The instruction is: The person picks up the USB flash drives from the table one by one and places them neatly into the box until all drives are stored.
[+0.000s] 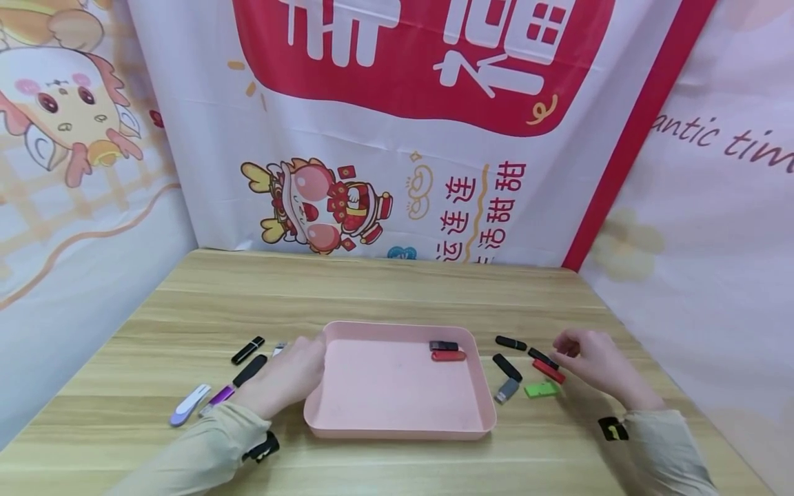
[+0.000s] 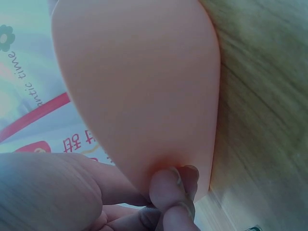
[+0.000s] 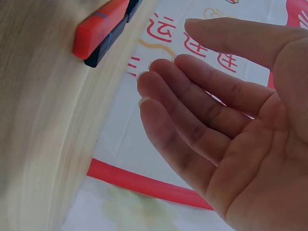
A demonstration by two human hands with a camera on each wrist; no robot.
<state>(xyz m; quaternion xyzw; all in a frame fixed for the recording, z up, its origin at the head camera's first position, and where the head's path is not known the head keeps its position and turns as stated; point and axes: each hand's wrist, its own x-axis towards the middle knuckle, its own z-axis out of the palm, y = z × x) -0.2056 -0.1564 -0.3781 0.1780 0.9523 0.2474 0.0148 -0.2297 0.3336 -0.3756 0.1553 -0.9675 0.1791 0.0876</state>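
Observation:
A pink tray (image 1: 397, 434) sits mid-table, with a black-and-grey USB stick (image 1: 443, 346) and a red USB stick (image 1: 449, 356) lying inside at its right. My left hand (image 1: 291, 372) holds the tray's left wall; in the left wrist view its fingertips (image 2: 168, 187) press against that wall near the rim. Over the right-hand group hovers my right hand (image 1: 592, 362), fingers loosely bent and nothing in its palm in the right wrist view. Nearest to it are a black USB stick (image 1: 543, 358) and a red USB stick (image 1: 548, 371), side by side.
Right of the tray lie a green USB stick (image 1: 542, 390), a grey-and-black one (image 1: 507, 390) and a black one (image 1: 511, 342). Left of it are a purple one (image 1: 221, 395), a white-and-lilac one (image 1: 190, 404) and black ones (image 1: 248, 350). Printed cloths (image 1: 397, 138) hang around the table.

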